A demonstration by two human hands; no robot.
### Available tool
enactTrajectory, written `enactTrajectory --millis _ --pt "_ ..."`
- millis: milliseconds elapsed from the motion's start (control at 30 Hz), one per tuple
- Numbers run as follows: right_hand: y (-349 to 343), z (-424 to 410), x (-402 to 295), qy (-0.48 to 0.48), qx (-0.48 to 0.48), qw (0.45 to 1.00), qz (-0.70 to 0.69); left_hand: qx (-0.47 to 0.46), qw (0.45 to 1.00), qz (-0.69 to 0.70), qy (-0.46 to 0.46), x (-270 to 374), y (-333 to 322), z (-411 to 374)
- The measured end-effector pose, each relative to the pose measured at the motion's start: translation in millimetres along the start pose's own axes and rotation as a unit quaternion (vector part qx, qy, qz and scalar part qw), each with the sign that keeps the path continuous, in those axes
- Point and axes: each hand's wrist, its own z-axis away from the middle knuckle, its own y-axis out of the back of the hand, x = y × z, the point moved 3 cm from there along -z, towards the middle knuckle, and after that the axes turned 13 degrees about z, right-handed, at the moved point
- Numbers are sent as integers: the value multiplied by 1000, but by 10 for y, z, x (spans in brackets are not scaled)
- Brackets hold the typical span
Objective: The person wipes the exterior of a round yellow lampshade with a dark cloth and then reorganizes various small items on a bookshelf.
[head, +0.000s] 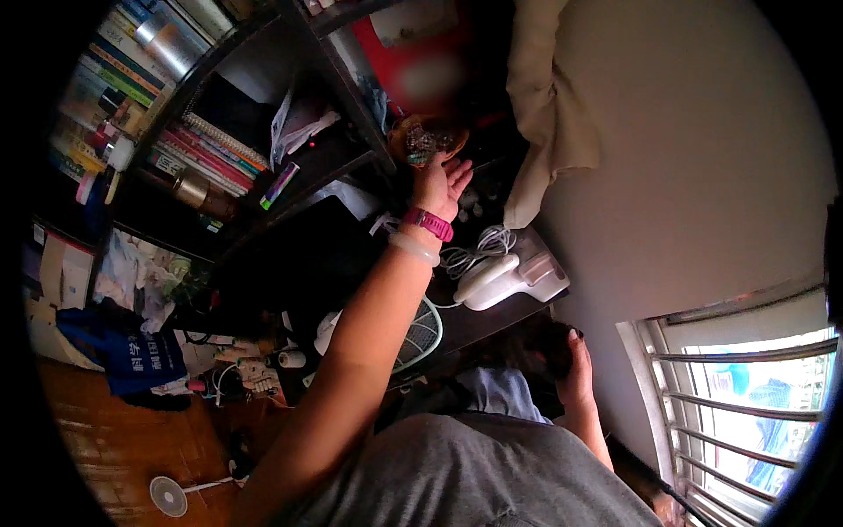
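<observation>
My left hand [442,184], with a pink watch [429,224] and a pale bangle [413,249] on its wrist, reaches up to a small woven basket [454,139] at the shelf. Strings of beads [421,141] lie in the basket, right at my fingertips. Its fingers are spread and the palm looks bare. Low on the right, by the wall, my right hand [577,375] is closed around a dark, rounded object [552,348], too dim to name exactly. Below the left hand stands a white handheld vacuum cleaner [490,282] with a coiled white cord [484,247].
A mesh racket [421,332] lies under my left forearm. Beige cloth [543,112] hangs beside the basket. Dark shelves hold books [211,155] and a metal canister [168,46]. A blue bag [141,359] is at left, a white fan [168,495] lower down. A barred window [744,395] is at right.
</observation>
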Motion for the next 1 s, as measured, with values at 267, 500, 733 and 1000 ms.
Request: enactTrajectory --millis 267,500,733,1000 --pt "143 -443 -203 69 -27 952 296 -31 999 21 10 -31 -69 380" --pt "-637 -870 -1134 323 21 848 419 -54 983 24 175 17 543 1641" --pt "-1964 -1661 -1678 433 37 613 660 -1 972 -71 223 336 1525 2537" --pt "-2450 -2635 -1713 401 129 519 744 14 994 -56 94 530 1495 2695"
